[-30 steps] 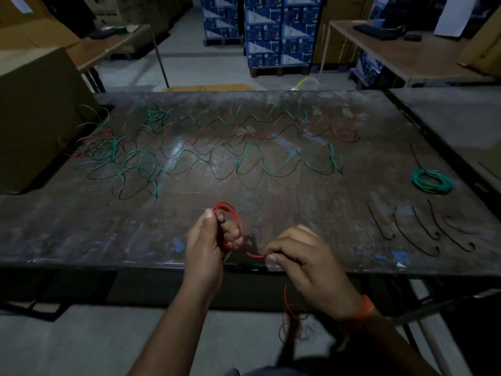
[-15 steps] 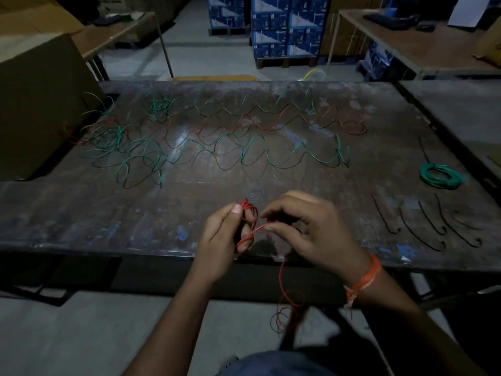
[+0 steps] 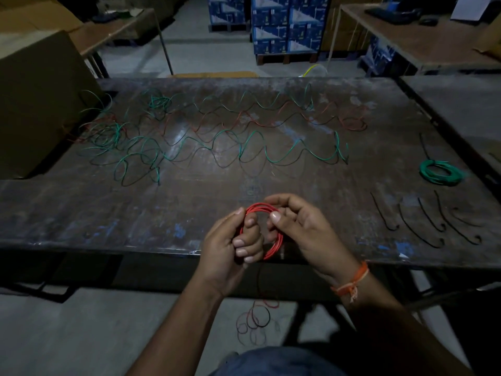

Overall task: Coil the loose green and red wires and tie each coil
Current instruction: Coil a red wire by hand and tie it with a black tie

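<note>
A red wire coil [image 3: 273, 245] hangs between my hands at the table's near edge. My left hand [image 3: 230, 245] grips its left side with curled fingers. My right hand [image 3: 301, 226] pinches its top between thumb and fingers. The wire's loose tail [image 3: 257, 316] drops below the table in dim loops. A loose green wire [image 3: 252, 147] zigzags across the table's middle, and a loose red wire [image 3: 271, 120] runs behind it. A finished green coil [image 3: 440, 173] lies at the right.
Several black ties [image 3: 423, 221] lie on the dark metal table [image 3: 81, 218] at the near right. A tangle of green and red wire [image 3: 108, 134] sits at the left beside a cardboard box [image 3: 35, 99]. Stacked blue cartons [image 3: 284, 25] and other tables stand behind.
The red coil has grown from a small loop to a wider ring. My right hand rose from below the table edge to the top of the coil, and the hanging tail shortened.
</note>
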Motion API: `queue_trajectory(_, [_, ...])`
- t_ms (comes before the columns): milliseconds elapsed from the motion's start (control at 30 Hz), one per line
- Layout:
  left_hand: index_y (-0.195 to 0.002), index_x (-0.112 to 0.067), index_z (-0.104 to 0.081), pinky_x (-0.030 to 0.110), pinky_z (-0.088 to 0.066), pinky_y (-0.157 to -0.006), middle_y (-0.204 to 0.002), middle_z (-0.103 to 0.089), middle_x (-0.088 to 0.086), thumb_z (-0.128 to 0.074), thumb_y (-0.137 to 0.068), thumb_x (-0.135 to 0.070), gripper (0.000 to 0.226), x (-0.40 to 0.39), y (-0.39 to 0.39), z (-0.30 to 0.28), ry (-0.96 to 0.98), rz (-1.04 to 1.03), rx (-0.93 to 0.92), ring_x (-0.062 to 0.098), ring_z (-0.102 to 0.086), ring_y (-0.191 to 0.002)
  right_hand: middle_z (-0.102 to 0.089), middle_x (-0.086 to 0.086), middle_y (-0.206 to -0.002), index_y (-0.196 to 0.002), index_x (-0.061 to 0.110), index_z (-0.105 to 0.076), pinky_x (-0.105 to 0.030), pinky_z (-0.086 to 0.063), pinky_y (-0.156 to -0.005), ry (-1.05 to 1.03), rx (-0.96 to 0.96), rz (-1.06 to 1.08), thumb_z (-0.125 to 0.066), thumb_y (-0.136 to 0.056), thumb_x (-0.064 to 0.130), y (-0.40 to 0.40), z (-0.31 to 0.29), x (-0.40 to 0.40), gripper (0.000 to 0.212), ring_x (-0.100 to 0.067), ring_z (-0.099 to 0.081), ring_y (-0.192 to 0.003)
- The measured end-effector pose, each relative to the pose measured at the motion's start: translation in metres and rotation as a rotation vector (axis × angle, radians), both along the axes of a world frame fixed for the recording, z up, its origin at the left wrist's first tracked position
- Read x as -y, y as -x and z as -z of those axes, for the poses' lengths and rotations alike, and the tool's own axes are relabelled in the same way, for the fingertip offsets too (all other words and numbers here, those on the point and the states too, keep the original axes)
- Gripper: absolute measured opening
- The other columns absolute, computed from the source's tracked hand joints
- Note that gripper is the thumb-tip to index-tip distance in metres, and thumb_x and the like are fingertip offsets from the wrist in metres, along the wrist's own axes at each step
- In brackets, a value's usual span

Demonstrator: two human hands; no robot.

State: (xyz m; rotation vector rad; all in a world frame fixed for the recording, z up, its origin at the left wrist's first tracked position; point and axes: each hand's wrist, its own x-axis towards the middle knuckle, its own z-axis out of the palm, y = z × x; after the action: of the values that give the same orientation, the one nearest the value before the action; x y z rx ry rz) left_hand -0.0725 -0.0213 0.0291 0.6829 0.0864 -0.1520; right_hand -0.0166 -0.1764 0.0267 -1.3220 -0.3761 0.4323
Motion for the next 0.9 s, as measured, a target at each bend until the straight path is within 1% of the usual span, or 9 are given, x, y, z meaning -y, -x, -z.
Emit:
queue_trajectory(67, [-0.073,-0.014,-0.051,0.021,-0.021,-0.041,-0.044,-0.031,-0.009,-0.037,-0.097,-0.026,0.03,0.002,0.001,-0.003,0.034,0.036,-0.024,0.004,-0.027,-0.036,-0.064,-0.004,-0.077,-0.115,0.012,-0.064,-0.02,-0.049,-0.059,-0.158,-0.103,0.049,-0.062,-0.094,0.002,0.003,0.003,-0.003,0.023,-0.011,-0.057,-0.063])
queue_trajectory(200, [-0.084,-0.01,-0.052,0.023,-0.032,-0.046,-0.049,-0.035,-0.007,-0.036,-0.098,-0.019,0.022,0.002,0.0,-0.006,-0.012,0.151,0.079,0.008,-0.029,-0.042,-0.061,-0.004,-0.073,-0.104,0.007,-0.07,-0.015,-0.041,-0.058,-0.384,-0.314,0.134,-0.064,-0.084,0.003,0.005,0.003,-0.007,0.022,-0.006,-0.048,-0.057])
queue_trajectory(333, [-0.091,-0.006,-0.058,0.024,-0.02,-0.047,-0.052,-0.023,-0.009,-0.037,-0.101,-0.022,0.028,-0.001,-0.001,-0.002,0.005,0.191,0.106,0.007,-0.016,-0.044,-0.061,-0.005,-0.071,-0.101,0.005,-0.073,-0.015,-0.039,-0.056,-0.406,-0.319,0.161,-0.064,-0.082,0.005,0.007,0.002,-0.008,0.022,-0.006,-0.047,-0.055])
queue_trajectory(400, [-0.091,-0.006,-0.058,0.024,-0.019,-0.045,-0.052,-0.02,-0.009,-0.037,-0.102,-0.027,0.033,-0.002,0.0,0.0,0.009,0.188,0.111,0.007,-0.015,-0.043,-0.061,-0.004,-0.071,-0.103,0.007,-0.075,-0.015,-0.038,-0.056,-0.373,-0.266,0.174,-0.064,-0.084,0.007,0.008,0.004,-0.01,0.022,-0.007,-0.046,-0.055])
queue_trajectory(467, [-0.087,-0.007,-0.059,0.023,-0.018,-0.042,-0.052,-0.018,-0.009,-0.038,-0.102,-0.029,0.033,-0.002,0.0,-0.001,-0.014,0.164,0.122,0.007,-0.013,-0.042,-0.061,-0.003,-0.072,-0.108,0.012,-0.076,-0.016,-0.04,-0.056,-0.265,-0.13,0.191,-0.062,-0.091,0.008,0.009,0.008,-0.01,0.023,-0.008,-0.047,-0.057])
queue_trajectory(567, [-0.079,-0.013,-0.055,0.024,-0.012,-0.041,-0.051,-0.018,-0.009,-0.039,-0.101,-0.03,0.032,0.0,0.0,0.0,-0.065,0.085,0.087,0.007,-0.011,-0.042,-0.063,0.0,-0.075,-0.113,0.02,-0.073,-0.022,-0.048,-0.058,0.115,0.305,0.238,-0.055,-0.103,0.01,0.008,0.012,-0.003,0.023,-0.008,-0.057,-0.06])
queue_trajectory(667, [-0.075,-0.016,-0.053,0.023,-0.01,-0.041,-0.049,-0.022,-0.011,-0.036,-0.103,-0.03,0.035,0.004,0.003,0.003,-0.047,0.026,0.023,0.006,-0.01,-0.042,-0.061,0.003,-0.079,-0.108,0.024,-0.069,-0.035,-0.054,-0.059,0.447,0.686,0.359,-0.048,-0.105,0.022,0.007,0.021,-0.004,0.021,-0.01,-0.062,-0.062])
queue_trajectory(767, [-0.074,-0.016,-0.054,0.022,-0.009,-0.041,-0.047,-0.026,-0.012,-0.034,-0.102,-0.03,0.036,0.007,0.004,0.003,-0.011,0.02,-0.007,0.006,-0.01,-0.041,-0.053,0.01,-0.076,-0.101,0.02,-0.066,-0.04,-0.053,-0.057,0.518,0.749,0.432,-0.044,-0.105,0.028,0.009,0.026,-0.01,0.024,-0.009,-0.056,-0.065])
queue_trajectory(900, [-0.075,-0.016,-0.052,0.019,-0.01,-0.039,-0.046,-0.027,-0.012,-0.034,-0.101,-0.029,0.034,0.003,0.005,0.002,0.085,0.011,-0.028,0.005,-0.01,-0.041,-0.056,0.006,-0.065,-0.095,0.02,-0.064,-0.031,-0.047,-0.056,0.453,0.604,0.285,-0.046,-0.106,0.03,0.007,0.023,-0.006,0.023,-0.009,-0.057,-0.059])
